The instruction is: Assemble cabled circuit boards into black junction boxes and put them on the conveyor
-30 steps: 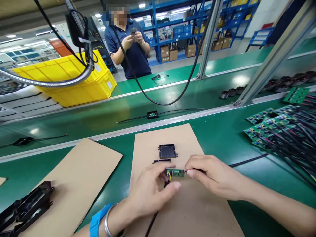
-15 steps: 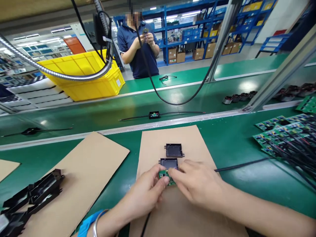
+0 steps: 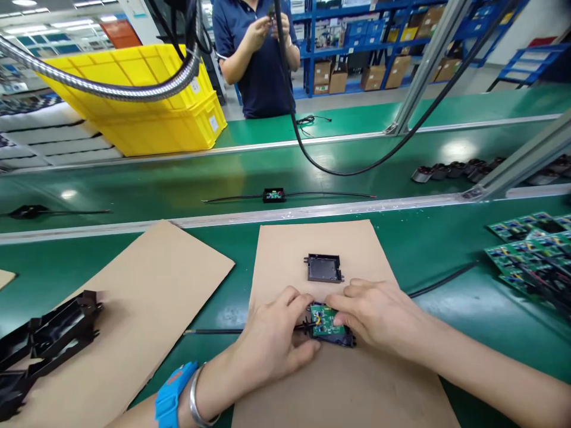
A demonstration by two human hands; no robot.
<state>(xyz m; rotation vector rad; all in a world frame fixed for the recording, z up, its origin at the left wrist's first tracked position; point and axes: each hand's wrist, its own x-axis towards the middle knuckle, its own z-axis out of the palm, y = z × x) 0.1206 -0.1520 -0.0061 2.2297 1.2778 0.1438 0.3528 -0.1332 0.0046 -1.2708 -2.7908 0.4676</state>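
A green circuit board point(image 3: 325, 319) lies tilted over a black plastic case point(image 3: 341, 340) on the cardboard sheet point(image 3: 352, 386). My left hand point(image 3: 279, 333) is closed at the board's left end, its fingers around the black cable point(image 3: 214, 331) where it meets the board. My right hand point(image 3: 372, 312) is closed on the board's right side, thumb and forefinger on its edge. A second black case point(image 3: 323, 268) lies just beyond, untouched. Another black cable point(image 3: 446, 281) runs out to the right of my right hand.
More black cases point(image 3: 66, 330) lie on cardboard at the left. Circuit boards with wires point(image 3: 530, 255) are piled at the right. Beyond the metal rail point(image 3: 223, 218) sits a cased board with cables point(image 3: 273, 195). A person point(image 3: 259, 65) stands across the bench, beside yellow crates point(image 3: 156, 119).
The board has moved from in front of the near case to over it, and that case now sits nearer. Both hands have shifted right in view. A cable now stretches out left of my left hand.
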